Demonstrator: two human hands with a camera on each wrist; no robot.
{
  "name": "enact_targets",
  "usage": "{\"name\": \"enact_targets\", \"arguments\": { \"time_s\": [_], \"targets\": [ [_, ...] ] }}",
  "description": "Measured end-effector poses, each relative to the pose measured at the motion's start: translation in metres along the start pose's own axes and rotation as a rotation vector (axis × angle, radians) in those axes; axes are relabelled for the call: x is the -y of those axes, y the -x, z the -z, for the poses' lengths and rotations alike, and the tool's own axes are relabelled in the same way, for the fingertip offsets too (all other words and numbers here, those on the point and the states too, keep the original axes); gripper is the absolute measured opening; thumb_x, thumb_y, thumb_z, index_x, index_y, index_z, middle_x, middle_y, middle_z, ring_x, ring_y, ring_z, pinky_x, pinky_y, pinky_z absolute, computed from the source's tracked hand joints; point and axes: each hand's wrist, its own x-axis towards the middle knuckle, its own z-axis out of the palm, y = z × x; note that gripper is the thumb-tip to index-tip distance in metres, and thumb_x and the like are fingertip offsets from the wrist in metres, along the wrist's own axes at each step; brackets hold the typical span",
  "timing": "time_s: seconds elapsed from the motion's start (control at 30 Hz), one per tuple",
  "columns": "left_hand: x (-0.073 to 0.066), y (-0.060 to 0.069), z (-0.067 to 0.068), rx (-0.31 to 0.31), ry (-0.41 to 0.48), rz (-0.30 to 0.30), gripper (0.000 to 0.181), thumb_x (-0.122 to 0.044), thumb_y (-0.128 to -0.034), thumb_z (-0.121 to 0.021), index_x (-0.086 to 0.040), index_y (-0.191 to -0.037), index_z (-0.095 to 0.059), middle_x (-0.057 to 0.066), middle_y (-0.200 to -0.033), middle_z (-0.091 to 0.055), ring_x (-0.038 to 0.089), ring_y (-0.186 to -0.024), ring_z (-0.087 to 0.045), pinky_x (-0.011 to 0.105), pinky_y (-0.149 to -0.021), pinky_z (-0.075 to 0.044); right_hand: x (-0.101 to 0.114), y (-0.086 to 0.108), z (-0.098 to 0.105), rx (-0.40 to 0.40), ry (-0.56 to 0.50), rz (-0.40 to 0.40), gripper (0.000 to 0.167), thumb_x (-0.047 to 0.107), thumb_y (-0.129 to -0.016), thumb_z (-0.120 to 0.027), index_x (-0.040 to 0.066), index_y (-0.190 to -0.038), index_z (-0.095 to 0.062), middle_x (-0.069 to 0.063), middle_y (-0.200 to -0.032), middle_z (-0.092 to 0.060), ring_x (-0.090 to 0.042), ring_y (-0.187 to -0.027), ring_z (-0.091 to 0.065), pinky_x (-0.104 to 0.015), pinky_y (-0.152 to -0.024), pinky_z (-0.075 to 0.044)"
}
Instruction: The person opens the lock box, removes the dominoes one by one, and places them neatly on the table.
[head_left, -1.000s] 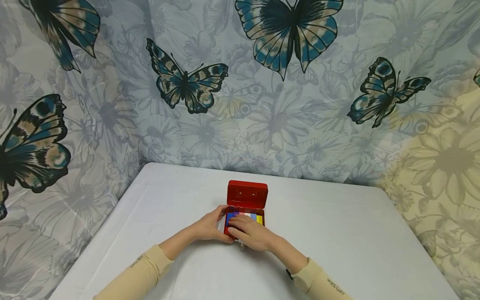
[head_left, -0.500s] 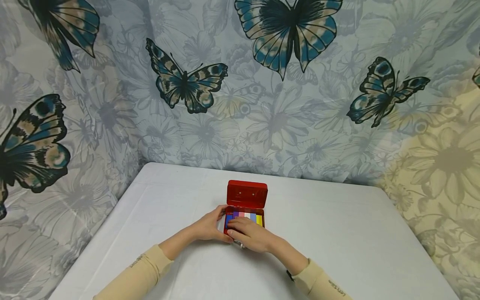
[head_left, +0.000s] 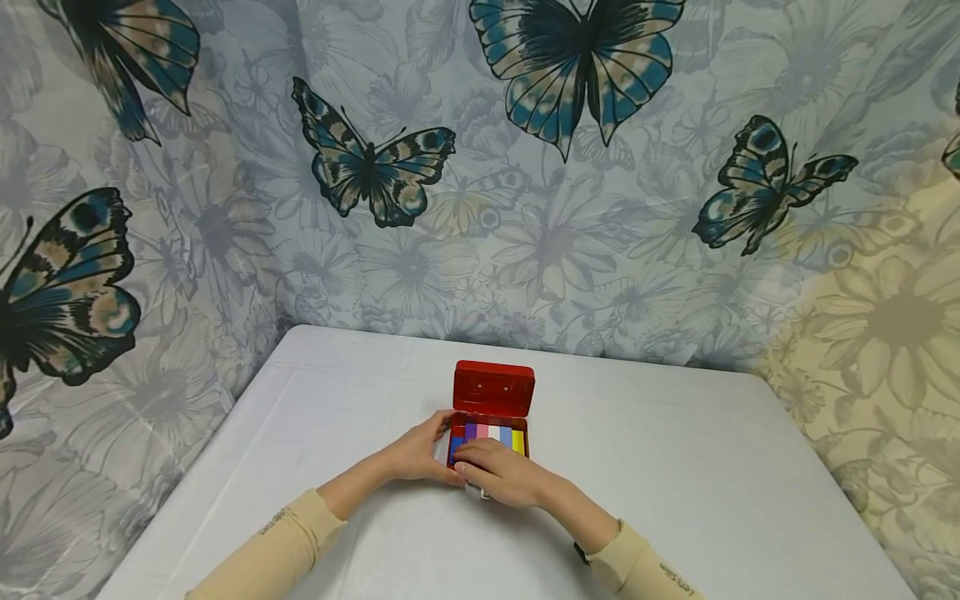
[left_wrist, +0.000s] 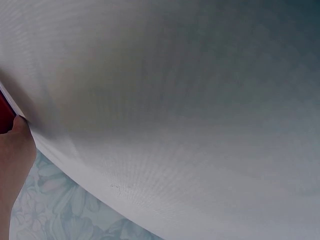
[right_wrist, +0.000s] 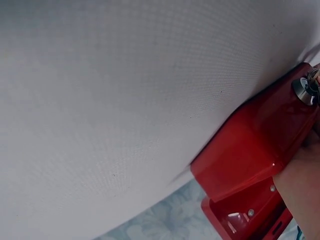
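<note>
A red metal box stands with its lid raised, holding a row of coloured blocks: purple, pink, white, light blue, yellow. At the left end, red shows behind a blue block. The left hand grips the box's left side, fingers at the back corner, thumb at the front. Over the front of the blocks lies the right hand, fingertips by the blue block, their undersides hidden. In the right wrist view the lock and part of the right hand show.
The white table extends around the box. Behind it hangs patterned cloth with large butterflies. A small metal piece hangs at the box's front, below the right hand.
The blue block sits closer to the box's front, with more red behind it. The right hand has drawn slightly toward the front, uncovering more of the purple and pink blocks. The left hand stays put.
</note>
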Motion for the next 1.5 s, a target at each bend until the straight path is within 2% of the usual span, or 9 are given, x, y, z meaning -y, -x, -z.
{"name": "enact_targets", "arguments": {
  "time_s": [0.17,0.37,0.5,0.6,0.7,0.87,1.13,1.5],
  "targets": [
    [0.000,0.001,-0.001,-0.005,0.005,-0.008,0.102,-0.033,-0.0713,-0.088,-0.004,-0.147,-0.027,0.011,-0.149,-0.039,0.028,-0.137,-0.038,0.041,-0.112,-0.034,0.001,0.001,-0.001,0.002,-0.013,0.004,0.052,0.044,-0.105,-0.031,0.010,-0.133,-0.059,-0.001,-0.136,-0.056,-0.020,-0.131,-0.045,-0.041,-0.111,-0.036],
    [0.000,0.000,-0.001,-0.007,0.008,-0.006,0.100,-0.035,-0.0713,-0.087,-0.007,-0.147,-0.028,0.008,-0.148,-0.040,0.028,-0.137,-0.039,0.042,-0.112,-0.034,0.000,0.000,-0.001,-0.009,-0.045,0.000,0.050,0.043,-0.106,-0.031,0.011,-0.131,-0.060,0.002,-0.131,-0.058,-0.019,-0.127,-0.047,-0.041,-0.109,-0.038],
    [0.000,0.000,-0.001,-0.005,0.015,0.015,0.100,-0.036,-0.0712,-0.087,-0.009,-0.148,-0.029,0.006,-0.148,-0.040,0.027,-0.137,-0.039,0.042,-0.112,-0.034,0.000,-0.001,0.001,-0.087,-0.050,0.021,0.039,0.034,-0.105,-0.041,0.009,-0.125,-0.063,0.003,-0.119,-0.063,-0.017,-0.114,-0.054,-0.037,-0.102,-0.045],
    [0.000,0.001,-0.001,-0.006,0.009,0.026,0.101,-0.037,-0.0706,-0.088,-0.010,-0.148,-0.028,0.007,-0.148,-0.039,0.027,-0.136,-0.040,0.041,-0.112,-0.035,-0.001,-0.003,0.003,-0.164,-0.006,0.042,0.029,0.026,-0.101,-0.053,0.008,-0.120,-0.066,0.001,-0.112,-0.064,-0.016,-0.104,-0.056,-0.033,-0.093,-0.051],
    [0.000,0.000,-0.001,-0.010,-0.003,0.025,0.102,-0.037,-0.0704,-0.087,-0.008,-0.148,-0.028,0.009,-0.148,-0.039,0.029,-0.135,-0.042,0.041,-0.111,-0.036,-0.002,-0.007,0.005,-0.205,0.029,0.032,0.026,0.021,-0.096,-0.062,0.007,-0.117,-0.066,-0.002,-0.111,-0.065,-0.017,-0.102,-0.055,-0.033,-0.089,-0.052],
    [0.001,-0.001,-0.001,-0.009,-0.011,0.009,0.102,-0.036,-0.0709,-0.088,-0.005,-0.147,-0.028,0.012,-0.148,-0.039,0.029,-0.135,-0.041,0.042,-0.111,-0.035,-0.004,-0.013,0.007,-0.181,0.041,-0.018,0.029,0.021,-0.093,-0.067,0.006,-0.117,-0.067,-0.005,-0.114,-0.065,-0.021,-0.105,-0.056,-0.038,-0.092,-0.051],
    [0.000,0.000,-0.001,-0.003,-0.005,0.028,0.103,-0.037,-0.0708,-0.088,-0.007,-0.148,-0.027,0.011,-0.150,-0.037,0.028,-0.136,-0.040,0.040,-0.111,-0.035,-0.007,-0.026,0.011,-0.117,0.074,-0.033,0.034,0.020,-0.087,-0.074,0.006,-0.118,-0.067,-0.006,-0.118,-0.065,-0.023,-0.113,-0.055,-0.041,-0.099,-0.048],
    [0.000,0.000,0.000,0.000,-0.006,0.034,0.103,-0.036,-0.0709,-0.088,-0.007,-0.149,-0.026,0.011,-0.150,-0.037,0.028,-0.137,-0.039,0.039,-0.111,-0.035,-0.008,-0.035,0.013,-0.066,0.178,-0.039,0.043,0.028,-0.081,-0.080,0.006,-0.116,-0.069,-0.005,-0.114,-0.067,-0.020,-0.107,-0.056,-0.032,-0.093,-0.051]
  ]
}}
